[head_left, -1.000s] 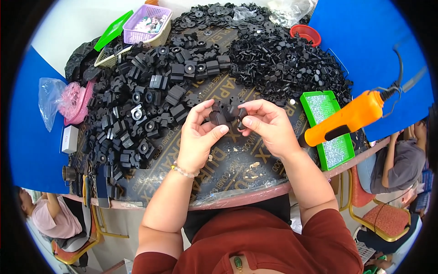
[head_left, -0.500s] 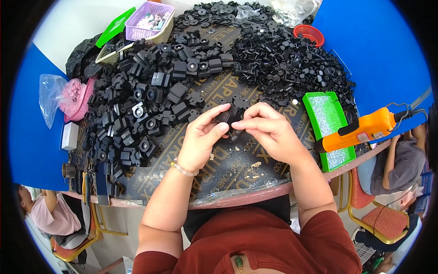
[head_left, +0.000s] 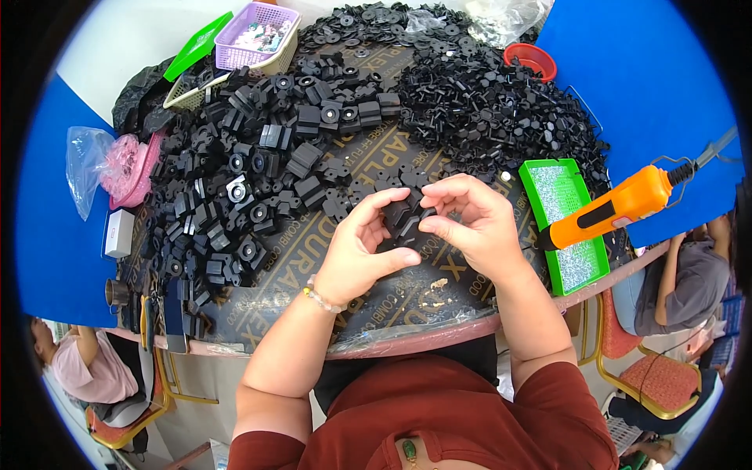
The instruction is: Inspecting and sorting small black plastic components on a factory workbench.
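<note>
Okay, head view: bench has a bare strip between both hands and its near edge, with pale crumbs; narrower bare lane runs between the piles toward the far edge. Forearms cross the near edge.

Black part is between the hands, over the bench middle. Tilted, mostly covered by fingers; can't tell its long axis or which end points where. Left hand: grip curled round the part. Right hand: grip pinching at its right side; separate piece there or not, unclear.

Black block pile crowds the left side, small black pieces fill far right. Green tray sits near the right edge, orange power tool hangs across it, blocking that side.
</note>
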Demonstrator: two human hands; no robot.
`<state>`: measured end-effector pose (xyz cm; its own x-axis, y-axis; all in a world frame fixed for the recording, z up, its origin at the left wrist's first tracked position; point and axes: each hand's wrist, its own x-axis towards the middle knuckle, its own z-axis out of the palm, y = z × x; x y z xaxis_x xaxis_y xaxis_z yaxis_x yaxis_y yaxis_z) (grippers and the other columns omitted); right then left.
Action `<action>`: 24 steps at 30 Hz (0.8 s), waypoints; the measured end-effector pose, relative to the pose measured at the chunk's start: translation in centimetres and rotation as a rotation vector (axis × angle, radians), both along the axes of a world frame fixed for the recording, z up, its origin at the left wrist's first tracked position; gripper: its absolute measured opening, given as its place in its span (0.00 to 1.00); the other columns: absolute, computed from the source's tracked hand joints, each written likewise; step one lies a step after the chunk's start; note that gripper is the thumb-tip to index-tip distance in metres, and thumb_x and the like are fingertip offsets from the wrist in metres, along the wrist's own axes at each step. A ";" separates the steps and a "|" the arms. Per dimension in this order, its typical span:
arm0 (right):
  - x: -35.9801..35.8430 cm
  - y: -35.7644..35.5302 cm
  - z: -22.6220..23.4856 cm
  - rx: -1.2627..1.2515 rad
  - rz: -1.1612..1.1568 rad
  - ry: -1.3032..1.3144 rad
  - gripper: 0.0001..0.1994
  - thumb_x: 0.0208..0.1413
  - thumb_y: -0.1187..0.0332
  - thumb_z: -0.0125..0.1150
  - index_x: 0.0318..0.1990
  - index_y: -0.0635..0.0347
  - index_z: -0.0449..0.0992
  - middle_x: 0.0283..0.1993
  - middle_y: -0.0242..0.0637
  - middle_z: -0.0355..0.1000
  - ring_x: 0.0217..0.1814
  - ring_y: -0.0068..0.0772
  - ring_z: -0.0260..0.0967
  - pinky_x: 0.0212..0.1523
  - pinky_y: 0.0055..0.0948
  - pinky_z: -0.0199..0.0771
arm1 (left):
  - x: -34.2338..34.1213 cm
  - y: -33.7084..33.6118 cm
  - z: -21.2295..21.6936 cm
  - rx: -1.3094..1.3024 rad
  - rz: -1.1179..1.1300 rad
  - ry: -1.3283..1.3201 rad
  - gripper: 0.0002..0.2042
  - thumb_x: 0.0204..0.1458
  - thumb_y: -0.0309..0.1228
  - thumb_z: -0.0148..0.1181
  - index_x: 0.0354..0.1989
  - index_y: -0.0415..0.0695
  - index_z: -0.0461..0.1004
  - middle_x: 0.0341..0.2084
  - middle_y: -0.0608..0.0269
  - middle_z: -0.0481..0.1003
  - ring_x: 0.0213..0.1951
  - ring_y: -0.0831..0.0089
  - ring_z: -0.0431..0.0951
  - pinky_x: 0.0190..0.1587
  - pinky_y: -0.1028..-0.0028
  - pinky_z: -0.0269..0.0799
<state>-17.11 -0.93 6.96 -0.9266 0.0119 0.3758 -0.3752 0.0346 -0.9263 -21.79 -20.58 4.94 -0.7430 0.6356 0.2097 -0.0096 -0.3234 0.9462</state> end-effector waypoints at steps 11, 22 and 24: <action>-1.1 3.4 0.0 0.173 -0.202 -0.100 0.23 0.42 0.75 0.71 0.48 0.62 0.72 0.40 0.32 0.73 0.39 0.23 0.71 0.41 0.25 0.73 | -1.0 -0.9 1.1 -0.590 0.485 0.949 0.31 0.46 0.32 0.70 0.62 0.45 0.68 0.61 0.46 0.66 0.64 0.48 0.63 0.66 0.53 0.56; -4.6 1.7 -4.5 0.879 -0.229 0.100 0.20 0.44 0.85 0.62 0.45 0.62 0.67 0.50 0.46 0.65 0.51 0.56 0.70 0.49 0.43 0.74 | -0.1 -0.8 -0.9 -1.192 0.421 0.923 0.36 0.48 0.43 0.69 0.67 0.47 0.64 0.68 0.39 0.54 0.71 0.44 0.50 0.69 0.41 0.44; -5.5 1.3 -4.3 0.913 -0.206 0.124 0.16 0.44 0.84 0.60 0.42 0.63 0.69 0.47 0.45 0.67 0.51 0.52 0.69 0.50 0.40 0.73 | 0.0 -0.8 -0.8 -1.198 0.405 0.886 0.37 0.48 0.44 0.69 0.67 0.46 0.64 0.69 0.37 0.52 0.71 0.41 0.48 0.69 0.40 0.43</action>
<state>-22.59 0.35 2.64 -0.8919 -0.1761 0.4166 -0.3747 0.8036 -0.4625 -21.78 -21.39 4.11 -0.8184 0.5411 0.1936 0.5745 0.7619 0.2991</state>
